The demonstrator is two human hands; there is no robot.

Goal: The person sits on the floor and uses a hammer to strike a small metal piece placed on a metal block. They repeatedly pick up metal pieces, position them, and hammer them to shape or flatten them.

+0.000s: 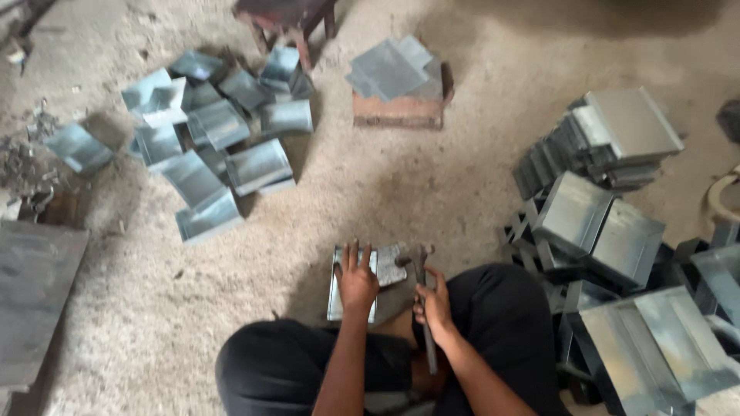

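My left hand (356, 279) lies flat, fingers spread, on a small folded sheet-metal piece (338, 296) that rests on the sandy floor between my knees. My right hand (434, 306) grips the handle of a hammer (418, 266), whose head sits just above a flat metal block (391, 264) next to the sheet. My legs in dark trousers frame both hands.
A heap of folded grey metal trays (208, 131) lies at the upper left. Stacked trays (609, 223) crowd the right side. Flat sheets rest on a wooden block (401, 112) ahead, behind it a stool leg (301, 42). A dark slab (35, 293) lies at the left.
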